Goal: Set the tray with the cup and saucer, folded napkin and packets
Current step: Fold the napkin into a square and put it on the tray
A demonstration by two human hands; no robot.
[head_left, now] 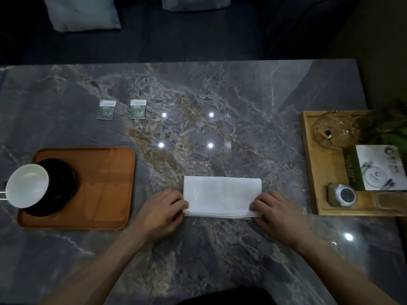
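Note:
A white napkin point(221, 194) lies folded into a rectangle on the marble table, near its front. My left hand point(161, 209) pinches its near left corner and my right hand point(278, 213) pinches its near right corner. The orange-brown tray point(103, 183) sits at the left. On its left part stands a dark saucer point(59, 188) with a white cup point(27, 184) on it. Two small green-and-white packets point(106, 109) point(138, 108) lie side by side on the table beyond the tray.
A light wooden tray point(312, 172) at the right edge holds a glass ashtray point(334, 130), a printed card point(378, 168) and a small metal-cased clock point(341, 194). Green leaves point(392, 126) overhang its far corner. Cushions lie on the dark seat beyond the table.

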